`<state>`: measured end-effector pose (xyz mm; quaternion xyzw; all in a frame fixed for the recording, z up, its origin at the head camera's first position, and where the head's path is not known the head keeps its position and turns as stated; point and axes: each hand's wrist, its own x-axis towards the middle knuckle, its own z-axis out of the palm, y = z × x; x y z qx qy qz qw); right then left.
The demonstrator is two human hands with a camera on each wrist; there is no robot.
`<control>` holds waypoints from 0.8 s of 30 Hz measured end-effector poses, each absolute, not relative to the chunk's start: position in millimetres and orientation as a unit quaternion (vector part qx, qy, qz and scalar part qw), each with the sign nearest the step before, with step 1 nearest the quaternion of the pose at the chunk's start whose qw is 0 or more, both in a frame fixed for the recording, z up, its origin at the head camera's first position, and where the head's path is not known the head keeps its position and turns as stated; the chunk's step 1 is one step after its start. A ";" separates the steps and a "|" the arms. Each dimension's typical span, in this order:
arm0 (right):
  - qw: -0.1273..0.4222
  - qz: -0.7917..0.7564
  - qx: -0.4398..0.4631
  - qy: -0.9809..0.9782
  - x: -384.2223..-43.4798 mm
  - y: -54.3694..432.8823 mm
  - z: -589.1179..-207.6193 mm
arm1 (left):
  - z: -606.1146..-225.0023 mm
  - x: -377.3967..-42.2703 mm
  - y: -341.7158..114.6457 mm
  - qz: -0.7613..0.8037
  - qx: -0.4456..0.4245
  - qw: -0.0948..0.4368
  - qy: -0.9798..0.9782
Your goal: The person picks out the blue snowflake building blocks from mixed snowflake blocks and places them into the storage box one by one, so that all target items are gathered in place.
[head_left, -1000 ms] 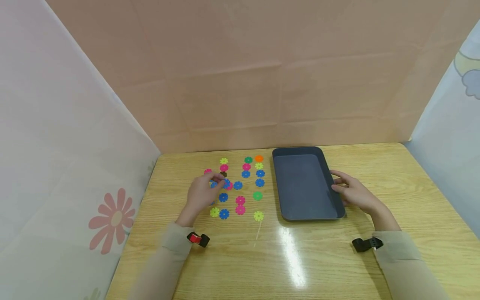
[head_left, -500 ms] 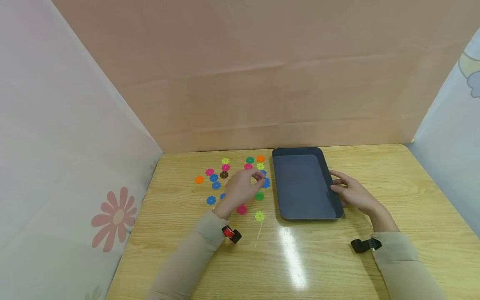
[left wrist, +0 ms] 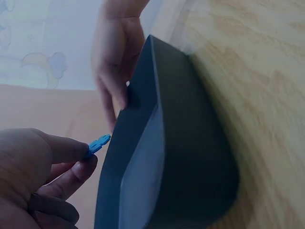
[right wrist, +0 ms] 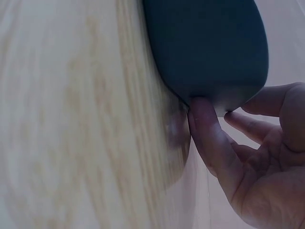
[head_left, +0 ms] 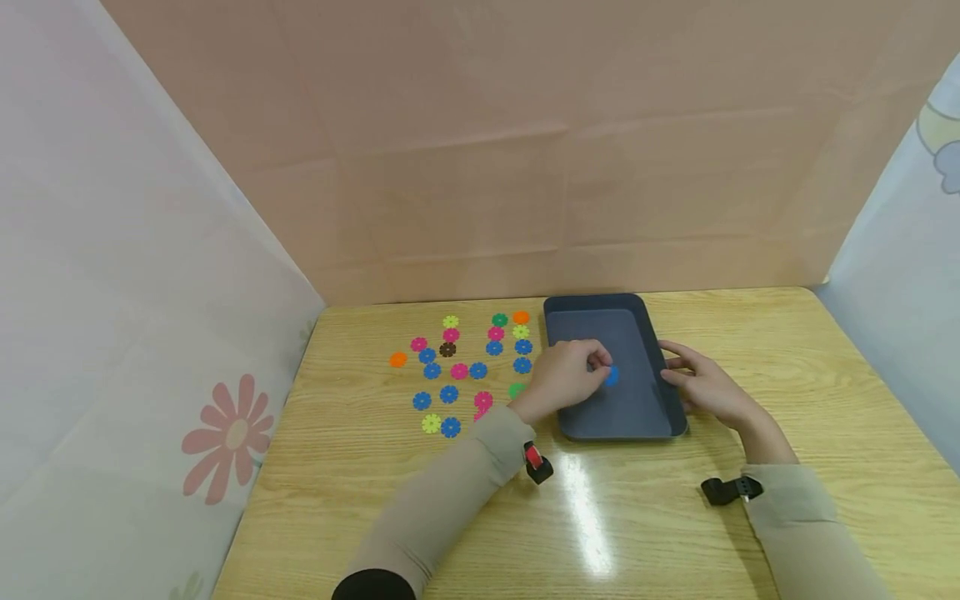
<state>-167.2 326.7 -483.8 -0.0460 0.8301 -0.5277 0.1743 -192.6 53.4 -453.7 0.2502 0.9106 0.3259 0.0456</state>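
Pinches blue disc (head_left: 612, 376) with thumb and finger of left hand (head_left: 566, 373); holds it over dark tray (head_left: 600, 325), right of centre in head view. Shows it edge-on in left wrist view, lower left, just beside tray rim. Touches tray's outer right side with right hand (head_left: 712, 387), fingers relaxed; puts thumb on outer wall, middle of right wrist view. Has loose discs (head_left: 448, 394) scattered on table (head_left: 645, 517) left of tray: blue, pink, lime, green, orange, brown. Partly hides lower ones behind left sleeve (head_left: 450, 500). Wears black device on each wrist. Includes pink flower (head_left: 228, 437), lower left of frame.
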 end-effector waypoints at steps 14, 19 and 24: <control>0.175 -0.534 -0.048 0.826 -168.9 326.5 -479.7 | -478.7 -188.0 106.6 0.223 0.245 0.072 0.941; 0.176 -0.532 -0.045 0.827 -168.3 327.2 -480.8 | -482.9 -189.2 110.2 0.196 0.247 0.058 0.947; 0.179 -0.531 -0.044 0.827 -167.5 327.5 -482.4 | -484.4 -188.9 108.0 0.190 0.248 0.045 0.949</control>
